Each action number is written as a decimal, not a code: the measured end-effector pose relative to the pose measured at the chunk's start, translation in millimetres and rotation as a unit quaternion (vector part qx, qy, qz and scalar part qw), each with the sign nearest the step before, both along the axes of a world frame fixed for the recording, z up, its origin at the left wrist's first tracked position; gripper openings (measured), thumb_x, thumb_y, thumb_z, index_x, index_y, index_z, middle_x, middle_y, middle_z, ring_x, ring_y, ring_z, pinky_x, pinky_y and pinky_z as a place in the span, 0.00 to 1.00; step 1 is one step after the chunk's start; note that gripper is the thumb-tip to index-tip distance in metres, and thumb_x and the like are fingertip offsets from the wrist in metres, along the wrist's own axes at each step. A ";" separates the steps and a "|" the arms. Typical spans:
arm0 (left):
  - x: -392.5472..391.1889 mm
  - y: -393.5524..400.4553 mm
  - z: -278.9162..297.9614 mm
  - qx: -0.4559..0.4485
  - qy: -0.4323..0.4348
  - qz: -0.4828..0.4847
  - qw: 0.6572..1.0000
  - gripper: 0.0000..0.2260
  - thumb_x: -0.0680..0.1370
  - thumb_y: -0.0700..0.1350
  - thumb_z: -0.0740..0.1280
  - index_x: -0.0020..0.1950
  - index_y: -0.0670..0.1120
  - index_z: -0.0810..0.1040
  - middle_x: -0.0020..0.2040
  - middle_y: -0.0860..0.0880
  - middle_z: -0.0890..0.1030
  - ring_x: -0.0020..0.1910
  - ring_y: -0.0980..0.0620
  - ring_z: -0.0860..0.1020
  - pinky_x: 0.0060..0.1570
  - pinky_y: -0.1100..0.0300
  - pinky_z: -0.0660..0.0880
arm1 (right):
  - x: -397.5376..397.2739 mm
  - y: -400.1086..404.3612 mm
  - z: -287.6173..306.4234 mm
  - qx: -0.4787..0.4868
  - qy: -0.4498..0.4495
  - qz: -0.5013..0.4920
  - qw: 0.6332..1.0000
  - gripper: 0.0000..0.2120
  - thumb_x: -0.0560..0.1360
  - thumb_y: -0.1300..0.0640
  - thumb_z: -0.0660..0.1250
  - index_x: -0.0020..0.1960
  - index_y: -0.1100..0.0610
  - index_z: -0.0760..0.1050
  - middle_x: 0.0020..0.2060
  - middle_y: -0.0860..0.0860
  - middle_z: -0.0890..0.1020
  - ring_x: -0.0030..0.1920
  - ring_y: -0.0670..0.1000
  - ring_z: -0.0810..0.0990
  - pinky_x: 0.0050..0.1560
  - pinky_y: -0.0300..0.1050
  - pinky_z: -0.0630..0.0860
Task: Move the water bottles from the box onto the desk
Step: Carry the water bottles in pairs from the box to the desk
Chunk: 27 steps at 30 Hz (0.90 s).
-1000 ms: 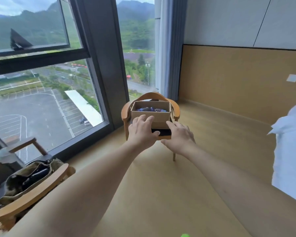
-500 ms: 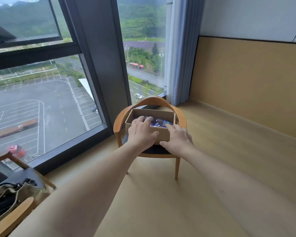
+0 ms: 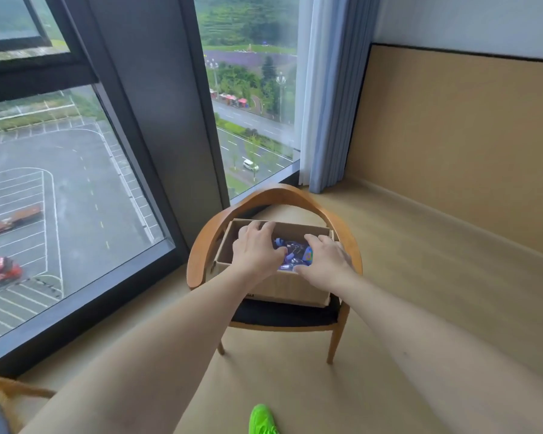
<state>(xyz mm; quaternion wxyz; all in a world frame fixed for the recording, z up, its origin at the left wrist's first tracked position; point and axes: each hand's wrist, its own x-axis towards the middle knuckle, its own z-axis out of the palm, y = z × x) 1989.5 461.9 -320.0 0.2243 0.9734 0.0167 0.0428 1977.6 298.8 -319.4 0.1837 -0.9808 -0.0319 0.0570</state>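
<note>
Two hands in one cardboard box on one wooden chair.

Left hand [image 3: 257,251] reaching into box [image 3: 282,285], fingers curled downward over contents; grip on anything not determinable. Right hand [image 3: 324,261] alongside, fingers bent over near right part of contents; grip likewise not determinable. Water bottles [image 3: 292,252] between both hands, blue-labelled, count unclear. Chair [image 3: 264,198] beneath box. One green shoe [image 3: 261,420] below hands.

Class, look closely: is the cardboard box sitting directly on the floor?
No. The cardboard box rests on the black seat of a wooden chair, raised above the floor.
</note>
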 end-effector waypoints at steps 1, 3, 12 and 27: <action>18.8 6.9 -2.1 0.002 0.008 -0.004 1.000 0.28 0.75 0.56 0.67 0.75 0.52 0.67 0.72 0.47 0.69 0.71 0.44 0.65 0.67 0.46 0.67 | 18.1 6.2 -0.9 -0.002 0.011 -0.004 1.000 0.37 0.73 0.40 0.68 0.77 0.48 0.58 0.72 0.52 0.67 0.70 0.57 0.65 0.67 0.53 0.66; 52.5 20.1 -6.4 0.004 0.026 -0.014 1.000 0.26 0.76 0.55 0.67 0.73 0.52 0.68 0.70 0.47 0.70 0.69 0.43 0.66 0.65 0.46 0.68 | 50.9 17.8 -3.0 0.000 0.024 -0.012 1.000 0.37 0.73 0.41 0.68 0.77 0.49 0.59 0.72 0.52 0.67 0.70 0.58 0.65 0.68 0.54 0.65; 154.1 58.3 -61.0 0.017 0.110 -0.031 0.993 0.29 0.77 0.55 0.66 0.77 0.50 0.65 0.75 0.45 0.67 0.75 0.44 0.62 0.73 0.46 0.62 | 157.9 47.1 -50.4 -0.007 0.111 -0.038 0.993 0.36 0.74 0.45 0.69 0.77 0.50 0.59 0.73 0.53 0.67 0.71 0.58 0.65 0.69 0.56 0.66; 228.3 59.8 -201.7 -0.127 0.347 0.169 0.913 0.27 0.75 0.53 0.68 0.73 0.47 0.70 0.67 0.43 0.73 0.65 0.41 0.73 0.65 0.48 0.71 | 261.8 54.8 -200.6 -0.057 0.324 0.050 0.943 0.29 0.71 0.56 0.66 0.72 0.52 0.66 0.64 0.56 0.72 0.65 0.60 0.69 0.57 0.54 0.72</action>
